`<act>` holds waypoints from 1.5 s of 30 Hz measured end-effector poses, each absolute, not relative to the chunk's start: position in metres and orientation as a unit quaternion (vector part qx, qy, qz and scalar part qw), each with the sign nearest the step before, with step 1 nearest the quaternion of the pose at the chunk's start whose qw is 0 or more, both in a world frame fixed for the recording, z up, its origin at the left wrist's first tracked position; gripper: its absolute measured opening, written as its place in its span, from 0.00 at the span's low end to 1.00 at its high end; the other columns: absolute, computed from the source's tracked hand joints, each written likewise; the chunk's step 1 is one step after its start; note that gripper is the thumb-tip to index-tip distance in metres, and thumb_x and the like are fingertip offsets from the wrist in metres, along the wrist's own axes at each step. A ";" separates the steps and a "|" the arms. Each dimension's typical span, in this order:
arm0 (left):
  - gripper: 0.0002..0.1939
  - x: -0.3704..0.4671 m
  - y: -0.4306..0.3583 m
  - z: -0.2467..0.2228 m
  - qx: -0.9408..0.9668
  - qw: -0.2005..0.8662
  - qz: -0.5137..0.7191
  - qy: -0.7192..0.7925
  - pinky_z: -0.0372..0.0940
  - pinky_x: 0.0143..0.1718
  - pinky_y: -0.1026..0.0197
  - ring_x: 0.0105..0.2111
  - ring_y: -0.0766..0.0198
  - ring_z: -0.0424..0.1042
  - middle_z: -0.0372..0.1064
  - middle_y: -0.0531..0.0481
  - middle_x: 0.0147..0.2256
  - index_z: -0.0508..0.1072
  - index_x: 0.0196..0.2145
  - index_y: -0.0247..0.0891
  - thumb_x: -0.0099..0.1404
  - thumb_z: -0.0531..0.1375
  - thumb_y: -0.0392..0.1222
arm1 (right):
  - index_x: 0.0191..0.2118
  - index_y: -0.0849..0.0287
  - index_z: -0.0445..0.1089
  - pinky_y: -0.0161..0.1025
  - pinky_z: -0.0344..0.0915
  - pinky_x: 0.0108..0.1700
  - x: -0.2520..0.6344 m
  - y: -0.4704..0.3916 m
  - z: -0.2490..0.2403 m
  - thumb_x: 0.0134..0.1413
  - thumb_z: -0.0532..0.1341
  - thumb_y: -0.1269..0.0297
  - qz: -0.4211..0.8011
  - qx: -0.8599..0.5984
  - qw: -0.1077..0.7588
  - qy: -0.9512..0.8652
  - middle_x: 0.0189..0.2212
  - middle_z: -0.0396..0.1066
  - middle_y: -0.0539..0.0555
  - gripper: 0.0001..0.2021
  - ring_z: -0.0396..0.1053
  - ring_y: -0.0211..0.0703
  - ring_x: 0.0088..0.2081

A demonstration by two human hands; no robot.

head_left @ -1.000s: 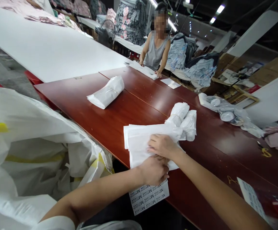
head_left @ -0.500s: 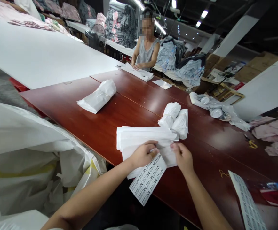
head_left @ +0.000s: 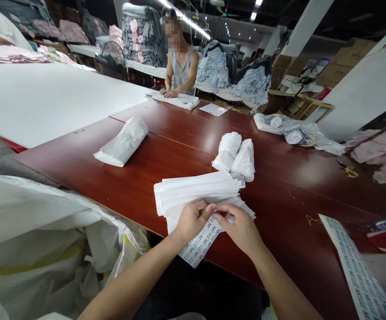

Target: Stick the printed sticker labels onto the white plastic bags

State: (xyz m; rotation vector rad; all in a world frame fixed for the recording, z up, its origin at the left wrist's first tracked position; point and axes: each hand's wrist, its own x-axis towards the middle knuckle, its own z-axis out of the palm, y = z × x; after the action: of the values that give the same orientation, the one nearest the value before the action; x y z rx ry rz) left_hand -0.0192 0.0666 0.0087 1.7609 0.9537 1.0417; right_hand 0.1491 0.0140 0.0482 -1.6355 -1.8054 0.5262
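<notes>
My left hand [head_left: 194, 218] is closed on a sheet of stickers [head_left: 200, 244] printed with rows of a large M and small text. Its thumb presses near the sheet's upper edge. My right hand [head_left: 237, 224] meets it there, thumb and forefinger pinched at the sheet's top corner; whether a sticker is between them is too small to tell. Beneath both hands lies a fanned stack of thin white bags or sheets [head_left: 193, 189] on the red-brown table [head_left: 179, 151]. Two banded white rolls [head_left: 228, 151] touch the stack's far side.
Left on the table is a larger banded white bundle [head_left: 122, 142]. A second sticker sheet [head_left: 356, 266] and yellow-handled scissors [head_left: 349, 170] lie right. A big white sack [head_left: 46, 231] stands at my left. Across the table, a co-worker [head_left: 181, 66] handles white sheets.
My right hand has moved left from the white stack to the sticker sheet's top corner, beside my left thumb. The camera view has shifted slightly.
</notes>
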 end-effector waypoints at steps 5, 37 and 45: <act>0.23 -0.019 0.067 0.010 0.719 0.396 0.432 0.375 0.69 0.41 0.57 0.38 0.59 0.76 0.77 0.46 0.36 0.70 0.26 0.39 0.76 0.53 0.53 | 0.37 0.48 0.78 0.55 0.68 0.56 0.157 -0.003 0.048 0.61 0.64 0.58 0.121 -0.594 0.388 -0.694 0.49 0.77 0.53 0.05 0.74 0.55 0.51; 0.13 -0.019 0.069 -0.003 0.866 0.268 0.363 0.217 0.57 0.67 0.48 0.65 0.51 0.63 0.77 0.51 0.53 0.80 0.32 0.41 0.71 0.62 0.49 | 0.39 0.47 0.79 0.40 0.60 0.38 0.217 0.066 0.062 0.55 0.61 0.59 0.038 -0.763 0.001 -0.646 0.41 0.77 0.51 0.10 0.73 0.48 0.40; 0.19 -0.004 0.048 -0.017 0.929 0.142 0.321 0.117 0.57 0.68 0.54 0.62 0.52 0.67 0.74 0.41 0.57 0.81 0.35 0.35 0.74 0.57 0.50 | 0.40 0.53 0.78 0.40 0.58 0.35 0.176 0.087 0.070 0.63 0.60 0.63 -0.054 -0.515 -0.089 -0.851 0.36 0.77 0.54 0.08 0.73 0.48 0.37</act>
State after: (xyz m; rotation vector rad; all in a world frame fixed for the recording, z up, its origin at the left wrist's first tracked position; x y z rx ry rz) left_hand -0.0039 0.0480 -0.0171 2.6805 0.3389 0.9262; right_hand 0.1764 0.0867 0.0700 -1.7159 -2.8351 -0.1795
